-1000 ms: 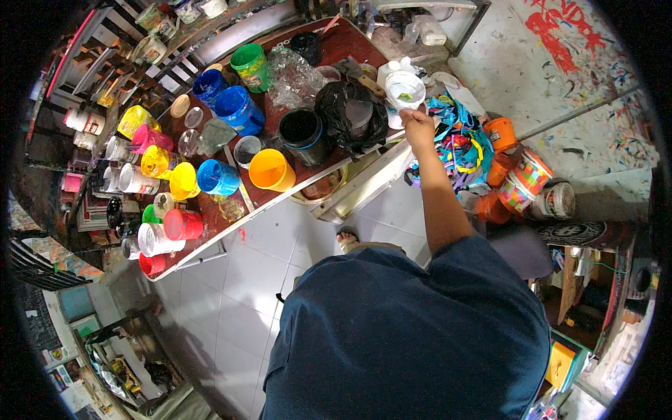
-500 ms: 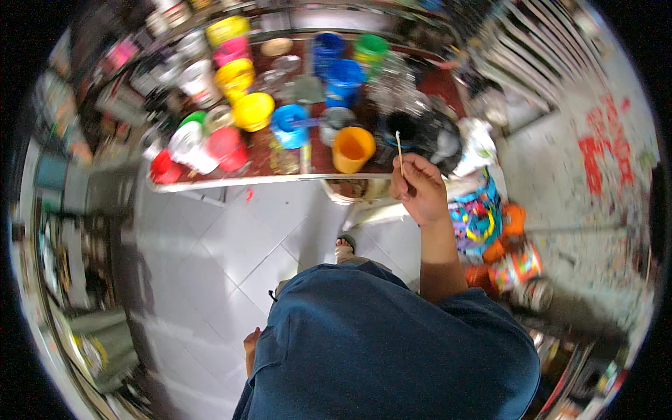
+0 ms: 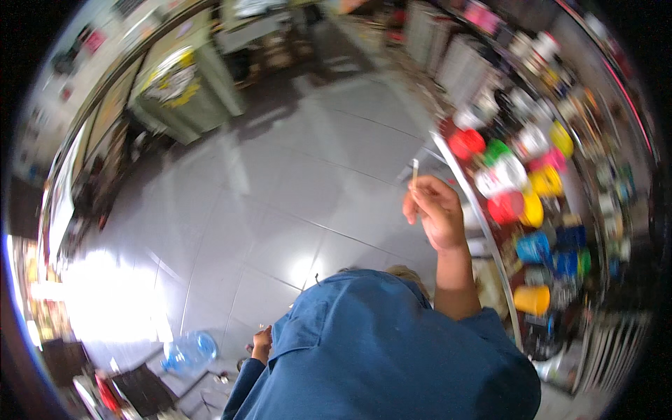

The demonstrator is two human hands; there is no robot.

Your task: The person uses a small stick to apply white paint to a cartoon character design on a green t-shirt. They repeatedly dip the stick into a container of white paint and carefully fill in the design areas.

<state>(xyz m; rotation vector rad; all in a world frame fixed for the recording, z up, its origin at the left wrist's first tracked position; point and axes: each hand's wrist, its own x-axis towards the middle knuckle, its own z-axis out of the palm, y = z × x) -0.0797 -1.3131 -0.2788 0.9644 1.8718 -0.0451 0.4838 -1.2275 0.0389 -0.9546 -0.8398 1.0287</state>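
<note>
My right hand (image 3: 437, 208) is raised in front of me, fingers closed in a pinch. Between thumb and fingertips it holds a thin pale stick (image 3: 415, 171) upright, with a whitish tip; whether this is a swab or a small brush cannot be made out. My left hand (image 3: 262, 341) hangs low beside my body, small in view. Its fingers look curled, and what they hold, if anything, is hidden. To the right of my right hand are a red cup (image 3: 505, 207) and a white tub (image 3: 502, 176) on the table.
The table's pale edge (image 3: 483, 220) runs down on my right. It carries yellow buckets (image 3: 545, 182), a blue cup (image 3: 533, 248) and an orange cup (image 3: 532, 299). A clear blue water bottle (image 3: 190, 351) lies on the tiled floor (image 3: 273, 182) at lower left. A green-grey covered cabinet (image 3: 185, 98) stands far left.
My view has swung left, so the table with its cups has moved from ahead to my right side. My right hand still holds the stick upright.
</note>
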